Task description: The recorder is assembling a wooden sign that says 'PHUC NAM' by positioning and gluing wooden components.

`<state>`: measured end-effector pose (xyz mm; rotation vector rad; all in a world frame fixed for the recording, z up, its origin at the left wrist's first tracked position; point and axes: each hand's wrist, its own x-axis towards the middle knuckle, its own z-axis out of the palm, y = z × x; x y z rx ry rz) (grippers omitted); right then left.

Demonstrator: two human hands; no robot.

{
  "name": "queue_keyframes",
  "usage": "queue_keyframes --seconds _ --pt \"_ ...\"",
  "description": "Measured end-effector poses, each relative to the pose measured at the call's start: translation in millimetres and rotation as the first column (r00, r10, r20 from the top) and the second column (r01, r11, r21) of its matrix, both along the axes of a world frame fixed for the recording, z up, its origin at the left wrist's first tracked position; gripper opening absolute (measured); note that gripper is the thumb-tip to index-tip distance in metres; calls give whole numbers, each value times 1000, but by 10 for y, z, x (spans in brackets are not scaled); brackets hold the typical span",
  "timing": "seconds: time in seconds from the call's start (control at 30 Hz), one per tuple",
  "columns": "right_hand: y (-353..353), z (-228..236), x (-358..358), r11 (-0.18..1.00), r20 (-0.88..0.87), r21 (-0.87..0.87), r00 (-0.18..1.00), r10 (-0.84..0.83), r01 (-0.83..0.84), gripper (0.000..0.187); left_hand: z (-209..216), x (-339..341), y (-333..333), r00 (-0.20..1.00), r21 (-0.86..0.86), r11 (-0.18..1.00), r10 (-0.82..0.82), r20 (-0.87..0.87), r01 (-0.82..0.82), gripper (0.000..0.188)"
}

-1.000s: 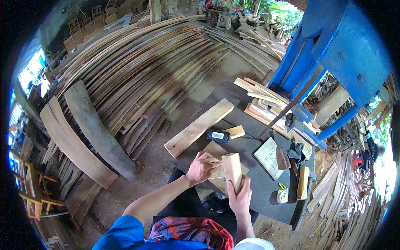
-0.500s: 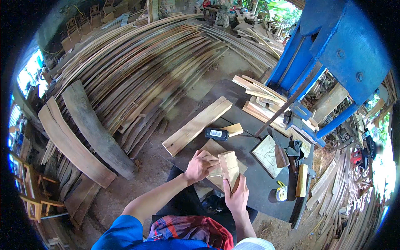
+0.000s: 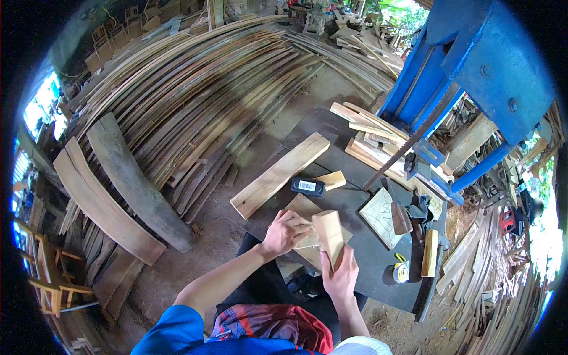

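The right hand (image 3: 340, 275) is closed around the lower end of a squared wooden block (image 3: 329, 231), thumb on its near face, tilting it above a flat board (image 3: 303, 205) on the bench (image 3: 370, 281). The left hand (image 3: 284, 234) has its fingers curled together, tips beside the block's left edge; whether they pinch anything I cannot tell.

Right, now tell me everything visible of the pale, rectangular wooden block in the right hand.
The pale tan, rectangular wooden block is elongated, with flat faces and a squared end. The right hand grips its near end, thumb at its left; it points away from the person, far end apparently raised, overlapping, in view, the flat brown wooden board and dark tabletop. The left hand is close by its left side; contact is unclear.
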<state>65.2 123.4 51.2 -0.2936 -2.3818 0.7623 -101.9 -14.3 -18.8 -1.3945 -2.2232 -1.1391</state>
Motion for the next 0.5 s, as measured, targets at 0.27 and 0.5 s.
queue_keyframes --seconds 0.27,0.5 --pt "-47 -10 63 999 -2 17 999 -49 49 48 156 32 -31 995 -35 999 7 96 -4 13" --pt "21 -52 134 988 114 131 988 -102 87 49 43 36 -38 997 -17 999 -31 74 32 15"
